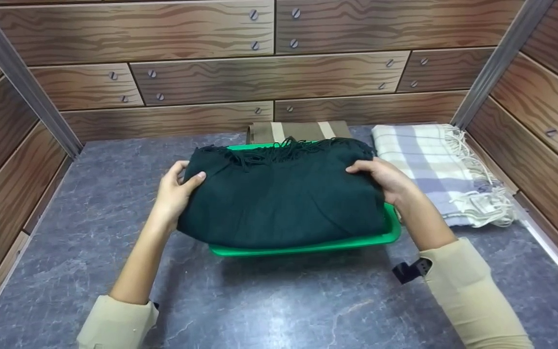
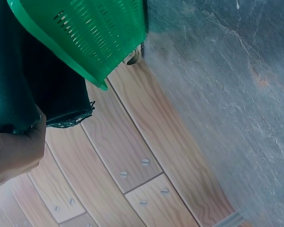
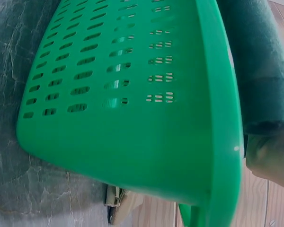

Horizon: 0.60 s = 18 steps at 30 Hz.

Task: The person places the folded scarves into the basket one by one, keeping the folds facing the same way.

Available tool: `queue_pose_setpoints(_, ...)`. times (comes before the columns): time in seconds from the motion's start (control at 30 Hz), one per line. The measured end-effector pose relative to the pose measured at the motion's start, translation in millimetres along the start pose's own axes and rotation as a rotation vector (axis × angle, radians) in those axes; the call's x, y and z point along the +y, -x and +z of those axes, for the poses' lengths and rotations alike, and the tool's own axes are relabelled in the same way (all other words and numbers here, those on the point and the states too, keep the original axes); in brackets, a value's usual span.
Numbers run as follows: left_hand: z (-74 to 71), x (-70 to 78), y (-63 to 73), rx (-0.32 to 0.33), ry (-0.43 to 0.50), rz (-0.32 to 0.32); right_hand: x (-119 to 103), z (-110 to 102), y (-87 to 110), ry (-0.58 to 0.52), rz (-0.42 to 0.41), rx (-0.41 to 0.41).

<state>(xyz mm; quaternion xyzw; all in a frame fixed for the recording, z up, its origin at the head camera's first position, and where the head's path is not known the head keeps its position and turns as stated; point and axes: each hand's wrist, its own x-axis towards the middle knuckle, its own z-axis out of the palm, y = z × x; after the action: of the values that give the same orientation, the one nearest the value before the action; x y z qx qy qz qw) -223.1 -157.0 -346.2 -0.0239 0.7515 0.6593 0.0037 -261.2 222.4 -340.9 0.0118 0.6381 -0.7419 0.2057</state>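
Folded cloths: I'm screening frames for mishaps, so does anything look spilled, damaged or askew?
Nothing looks spilled or damaged. The dark cloth juts left past the green basket, but the left hand and right hand hold it. Fringe on the pale plaid cloth bunches untidily at its near right corner.

The dark cloth (image 1: 284, 198) hides some fingers of my left hand (image 1: 170, 193) and right hand (image 1: 391, 182) and, beneath my grip, most of the inside of the green basket (image 1: 394, 229).

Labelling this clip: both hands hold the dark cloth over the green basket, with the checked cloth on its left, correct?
No: the checked cloth is right of the green basket, as the head view shows. The left hand and right hand hold the dark cloth over it.
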Motion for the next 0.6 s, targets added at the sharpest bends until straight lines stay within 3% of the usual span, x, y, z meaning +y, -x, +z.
queue_pose_setpoints(0.3, 3.4, -1.6, -4.6, 0.0, -0.001, -0.016, 1.4, -4.5, -0.7, -0.041, -0.008, -0.024)
queue_pose_setpoints(0.6, 6.8, -4.7, -5.6, -0.016, -0.01, -0.023, 0.6, -7.8, -1.0, -0.004, 0.001, -0.006)
